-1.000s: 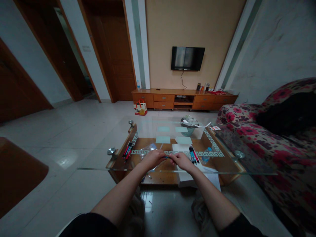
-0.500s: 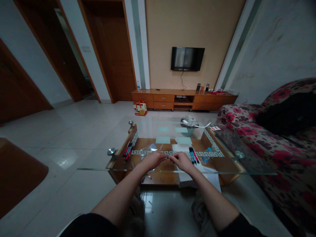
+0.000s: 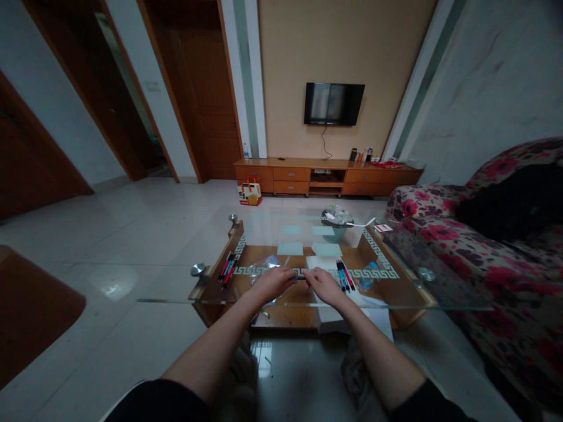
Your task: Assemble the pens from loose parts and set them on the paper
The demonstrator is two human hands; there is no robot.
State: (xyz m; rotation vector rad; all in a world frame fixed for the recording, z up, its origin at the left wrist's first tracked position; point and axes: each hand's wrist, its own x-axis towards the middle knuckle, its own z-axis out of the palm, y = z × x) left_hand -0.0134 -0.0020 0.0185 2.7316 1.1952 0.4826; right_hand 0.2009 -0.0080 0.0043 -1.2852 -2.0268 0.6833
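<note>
Over the near part of the glass table (image 3: 176,287), my left hand (image 3: 277,282) and my right hand (image 3: 322,283) meet with closed fingers. A thin dark pen (image 3: 299,278) with a bit of blue spans the short gap between them, its ends hidden in my fingers. To the right of my right hand lies a small row of blue, black and red pens (image 3: 345,275). Another bunch of red, blue and dark pens (image 3: 227,271) rests on the table's left side. A clear plastic bag (image 3: 263,267) shows just beyond my left hand.
A blue-capped plastic bottle (image 3: 368,275) and white papers (image 3: 379,322) are at the right, seen around the glass. Beyond the table stands a lined waste basket (image 3: 335,234). A floral sofa (image 3: 479,258) runs along the right, and a low TV cabinet (image 3: 292,174) stands against the wall.
My hands have shifted slightly, and my right fingers have closed more. A longer dark stretch of the pen now shows between them, where only a small blue bit showed before.
</note>
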